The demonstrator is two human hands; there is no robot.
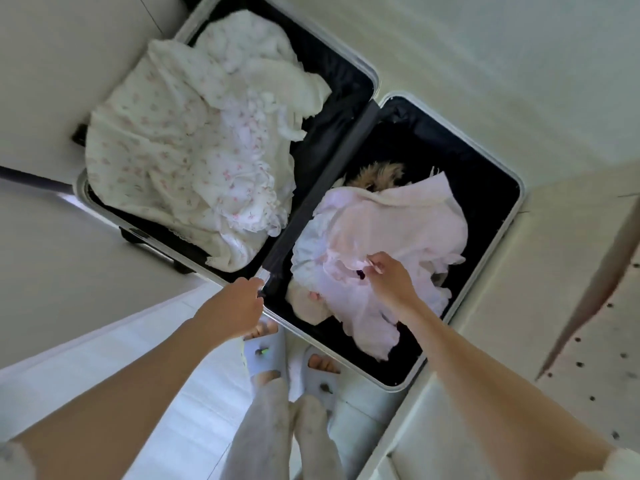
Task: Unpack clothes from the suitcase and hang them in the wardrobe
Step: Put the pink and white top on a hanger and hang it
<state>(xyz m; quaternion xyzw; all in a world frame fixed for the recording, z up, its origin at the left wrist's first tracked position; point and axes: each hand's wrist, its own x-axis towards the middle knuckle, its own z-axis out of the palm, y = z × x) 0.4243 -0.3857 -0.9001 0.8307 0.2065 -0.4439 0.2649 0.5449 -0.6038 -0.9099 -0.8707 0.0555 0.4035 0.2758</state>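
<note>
An open suitcase [485, 161] with a pale rim and black lining lies flat on the floor. Its left half holds white clothes with a small pink floral print [180, 150]. The right half holds a pale pink garment [398, 230], with something furry and tan [375, 174] showing behind it. My right hand [389, 278] pinches a fold of the pink garment. My left hand [239, 306] grips the near end of the suitcase's middle hinge edge [273, 271].
My feet in pale slippers [266, 355] stand at the suitcase's near edge. A white wardrobe panel with rows of small holes [588, 341] stands at the right. A dark handle rod [31, 176] juts out left of the suitcase. Pale floor surrounds everything.
</note>
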